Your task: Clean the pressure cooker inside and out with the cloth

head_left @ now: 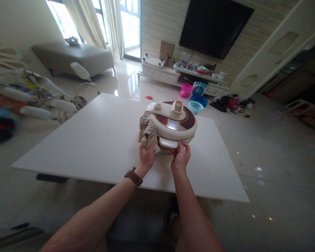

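Observation:
A cream and brown electric pressure cooker (173, 126) stands upright on the white table (94, 140), its lid on. My left hand (147, 156), with a brown watch on the wrist, grips a bunched beige patterned cloth (147, 131). The cloth lies against the left front side of the cooker. My right hand (181, 156) has its fingers curled at the right end of the cooker's white front handle (168, 142). Part of the cooker's lower body is hidden behind the hands and cloth.
Behind the table are a pink basket (186, 90), a light blue basket (195, 107) and a cluttered low cabinet (162, 75). A lamp with several white shades (80, 71) is to the left. A grey bench (73, 57) sits by the window.

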{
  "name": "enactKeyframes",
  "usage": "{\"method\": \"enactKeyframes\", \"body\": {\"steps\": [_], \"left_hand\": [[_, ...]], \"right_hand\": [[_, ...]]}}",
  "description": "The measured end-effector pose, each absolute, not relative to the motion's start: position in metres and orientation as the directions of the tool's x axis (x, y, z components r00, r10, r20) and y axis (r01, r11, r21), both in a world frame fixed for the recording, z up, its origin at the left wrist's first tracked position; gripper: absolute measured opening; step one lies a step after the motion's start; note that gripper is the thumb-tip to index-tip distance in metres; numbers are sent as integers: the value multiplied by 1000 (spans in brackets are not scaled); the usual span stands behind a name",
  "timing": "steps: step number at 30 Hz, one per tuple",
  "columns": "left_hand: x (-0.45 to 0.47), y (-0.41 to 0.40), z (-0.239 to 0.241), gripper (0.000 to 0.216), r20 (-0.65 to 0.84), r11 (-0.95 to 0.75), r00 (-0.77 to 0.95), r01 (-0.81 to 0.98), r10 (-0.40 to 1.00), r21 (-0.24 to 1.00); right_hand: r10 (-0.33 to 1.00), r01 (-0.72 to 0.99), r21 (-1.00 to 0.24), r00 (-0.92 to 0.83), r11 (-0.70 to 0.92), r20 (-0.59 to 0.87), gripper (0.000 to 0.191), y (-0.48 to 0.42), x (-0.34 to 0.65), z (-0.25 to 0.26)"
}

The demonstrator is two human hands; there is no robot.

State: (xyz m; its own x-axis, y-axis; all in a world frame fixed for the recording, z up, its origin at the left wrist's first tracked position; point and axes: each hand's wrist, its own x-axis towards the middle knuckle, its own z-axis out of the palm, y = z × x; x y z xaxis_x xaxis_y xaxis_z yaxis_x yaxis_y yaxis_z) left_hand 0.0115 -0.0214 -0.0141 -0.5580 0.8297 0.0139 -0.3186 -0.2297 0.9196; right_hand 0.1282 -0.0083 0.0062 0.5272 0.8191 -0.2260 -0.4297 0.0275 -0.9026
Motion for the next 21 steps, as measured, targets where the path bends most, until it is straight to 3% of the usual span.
{"method": "enactKeyframes", "body": {"steps": [21], "left_hand": [[8,-24,-12,44,66,-211,-487,-249,871,945]], "right_hand": [[841,-439,-898,490,11,-229,32,-11,128,8]]}}
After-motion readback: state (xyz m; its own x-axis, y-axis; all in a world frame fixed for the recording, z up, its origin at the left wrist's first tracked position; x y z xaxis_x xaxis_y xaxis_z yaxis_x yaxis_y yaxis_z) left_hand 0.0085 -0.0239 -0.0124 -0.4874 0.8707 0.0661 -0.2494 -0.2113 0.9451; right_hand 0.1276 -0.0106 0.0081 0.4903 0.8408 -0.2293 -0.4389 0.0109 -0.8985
